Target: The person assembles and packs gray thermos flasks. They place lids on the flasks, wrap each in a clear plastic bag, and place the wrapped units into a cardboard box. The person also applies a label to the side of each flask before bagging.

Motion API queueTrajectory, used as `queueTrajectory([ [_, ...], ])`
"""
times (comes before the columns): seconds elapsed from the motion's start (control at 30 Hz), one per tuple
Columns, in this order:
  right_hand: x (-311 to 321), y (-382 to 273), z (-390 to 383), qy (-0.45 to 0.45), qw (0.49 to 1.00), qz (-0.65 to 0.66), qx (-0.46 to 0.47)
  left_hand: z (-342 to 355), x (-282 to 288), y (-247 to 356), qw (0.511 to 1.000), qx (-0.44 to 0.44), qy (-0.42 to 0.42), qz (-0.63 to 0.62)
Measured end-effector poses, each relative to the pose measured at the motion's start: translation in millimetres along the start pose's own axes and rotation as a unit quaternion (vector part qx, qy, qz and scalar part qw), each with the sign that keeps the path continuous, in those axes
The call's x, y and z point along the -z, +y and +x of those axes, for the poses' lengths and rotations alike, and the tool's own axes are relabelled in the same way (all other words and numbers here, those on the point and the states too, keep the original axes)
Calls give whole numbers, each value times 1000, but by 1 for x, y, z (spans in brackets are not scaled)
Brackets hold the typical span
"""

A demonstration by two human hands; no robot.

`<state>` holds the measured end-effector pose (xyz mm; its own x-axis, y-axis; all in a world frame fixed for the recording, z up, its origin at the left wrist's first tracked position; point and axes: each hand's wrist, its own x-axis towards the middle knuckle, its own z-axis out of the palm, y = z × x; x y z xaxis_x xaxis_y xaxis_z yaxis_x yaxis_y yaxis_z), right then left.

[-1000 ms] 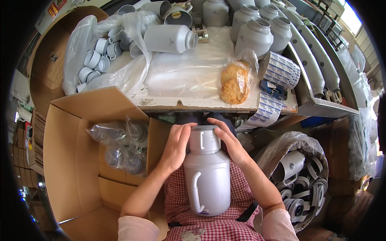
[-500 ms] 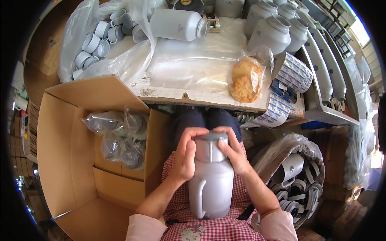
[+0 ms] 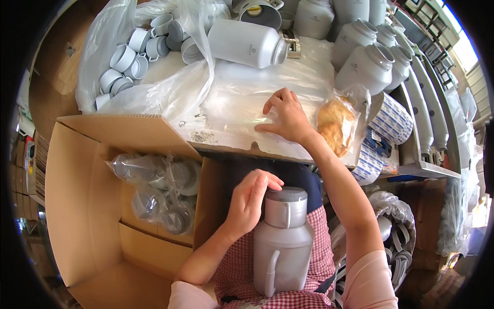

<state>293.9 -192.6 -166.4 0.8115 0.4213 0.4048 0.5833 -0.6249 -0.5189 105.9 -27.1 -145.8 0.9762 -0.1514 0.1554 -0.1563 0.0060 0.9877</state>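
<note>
"Silver-grey, bottle-shaped jug with a curved side handle (image 3: 285, 247): where is it in the head view?"

"On the person's lap, against a red-and-white checked apron (image 3: 321, 232), with its handle toward the camera. A light-grey cup-shaped cap with a small handle and a darker round top (image 3: 296, 212) sits on its neck."

"Is anyone gripping it?"

"Neither hand is wrapped around it. The left hand (image 3: 248, 198) is loosely cupped just beside the cap, fingers stretched toward the dark top. I can't tell whether the fingertips touch it."

"And the right hand (image 3: 288, 117)?"

"Well apart from the jug, above a white-topped worktable (image 3: 231, 141) and the clear plastic sheet (image 3: 242, 98) spread over it. Thumb and bent fingers are parted, with nothing visible between them. Whether they touch the sheet, I can't say."

"What's near that arm?"

"Golden-brown flat bread in a clear bag (image 3: 334, 123), then a roll of blue-and-white labels (image 3: 393, 121). Farther back, a matt grey bottle body (image 3: 242, 44) lies on its side, and more grey wide-necked bottles (image 3: 363, 69) stand at the right."

"Left of the person?"

"A brown cardboard box (image 3: 82, 206) with bagged grey round parts (image 3: 149, 201) inside. Beyond it, small grey mugs (image 3: 123, 57) lie heaped in clear plastic."
</note>
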Motion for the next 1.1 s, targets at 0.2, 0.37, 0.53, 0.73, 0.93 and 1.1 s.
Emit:
queueTrajectory([
  [0.2, -11, 27, 14, -52, 994, 81, -49, 34, 51, -3, 987, 2, 111, 115],
  [0.37, 10, 25, 14, -52, 943, 205, -256, 69, 43, -34, 938, -158, 104, 292],
  [0.53, 11, 4, 12, 67, 962, 228, -132, 116, 16, -58, 993, -7, 118, -15],
  [0.73, 16, -11, 5, 187, 821, 501, -200, 131, 16, -41, 881, 104, 157, -433],
  [0.93, 94, -19, -64, -98, 871, 451, -171, 37, 69, -41, 966, 68, 122, -218],
  [1.1, 91, -65, -162, -18, 863, 440, -246, -47, 62, -17, 972, 23, -10, -232],
])
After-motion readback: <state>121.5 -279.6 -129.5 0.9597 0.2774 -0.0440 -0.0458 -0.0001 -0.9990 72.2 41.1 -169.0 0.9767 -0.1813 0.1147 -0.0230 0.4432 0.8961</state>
